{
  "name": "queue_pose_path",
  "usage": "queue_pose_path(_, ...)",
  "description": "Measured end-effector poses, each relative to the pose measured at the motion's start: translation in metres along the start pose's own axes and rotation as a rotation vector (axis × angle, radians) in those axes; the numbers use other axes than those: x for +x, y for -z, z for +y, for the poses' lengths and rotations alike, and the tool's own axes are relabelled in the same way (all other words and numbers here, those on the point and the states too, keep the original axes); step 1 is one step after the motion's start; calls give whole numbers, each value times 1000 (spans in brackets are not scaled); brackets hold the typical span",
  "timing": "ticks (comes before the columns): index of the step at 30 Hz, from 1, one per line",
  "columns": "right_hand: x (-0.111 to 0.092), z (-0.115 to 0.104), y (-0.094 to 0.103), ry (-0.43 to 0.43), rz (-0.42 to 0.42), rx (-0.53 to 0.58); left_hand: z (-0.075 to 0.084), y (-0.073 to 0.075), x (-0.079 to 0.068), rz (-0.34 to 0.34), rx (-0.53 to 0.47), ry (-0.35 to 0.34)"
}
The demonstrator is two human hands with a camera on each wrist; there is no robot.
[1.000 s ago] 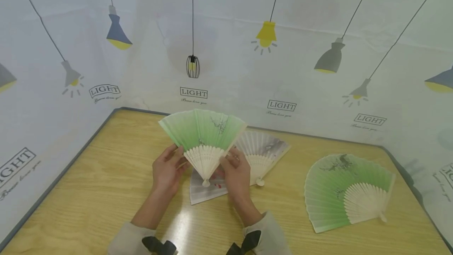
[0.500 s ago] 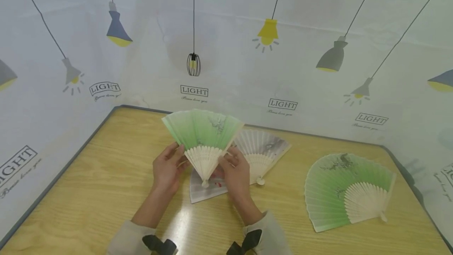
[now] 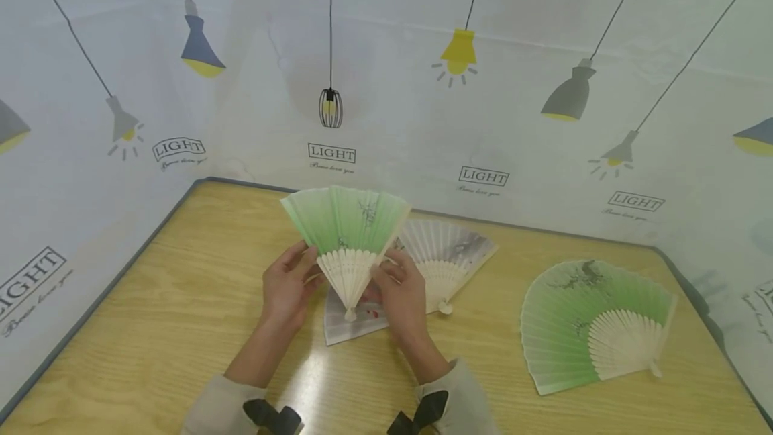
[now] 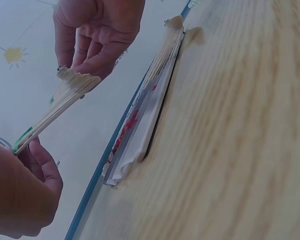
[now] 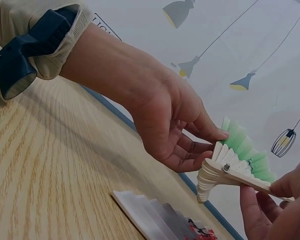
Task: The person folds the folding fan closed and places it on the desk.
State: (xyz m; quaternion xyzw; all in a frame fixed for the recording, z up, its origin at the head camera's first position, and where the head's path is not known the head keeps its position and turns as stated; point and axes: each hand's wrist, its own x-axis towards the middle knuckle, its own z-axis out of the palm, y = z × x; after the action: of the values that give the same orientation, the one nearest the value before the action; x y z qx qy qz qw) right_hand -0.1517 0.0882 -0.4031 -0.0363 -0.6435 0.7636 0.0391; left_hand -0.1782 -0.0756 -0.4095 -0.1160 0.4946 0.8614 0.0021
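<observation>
Between my two hands is a green folding fan (image 3: 338, 227) with pale wooden ribs and a dark branch print, partly spread and raised over the table. My left hand (image 3: 286, 287) pinches its left outer rib, and my right hand (image 3: 401, 291) pinches the right one. The ribs' pivot end (image 5: 210, 180) points toward me, as the right wrist view shows. Below and behind it a grey-white folding fan (image 3: 449, 254) with red flower marks lies spread on the table, partly hidden by my right hand and the held fan. In the left wrist view this grey-white fan (image 4: 140, 120) appears edge-on.
Another green folding fan (image 3: 561, 314) lies widely spread on the right of the wooden table (image 3: 151, 327). A white wall sheet (image 3: 386, 119) printed with lamps rises behind the table's dark edge.
The held green fan has narrowed gradually: its outer ribs have come closer together as my hands moved slightly inward. The fans on the table lie as before.
</observation>
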Motion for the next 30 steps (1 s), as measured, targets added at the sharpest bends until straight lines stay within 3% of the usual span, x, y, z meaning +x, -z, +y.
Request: queue_pose_path(30, -2, -1, -3, 19, -78, -22, -1, 0, 0, -3, 66, 19)
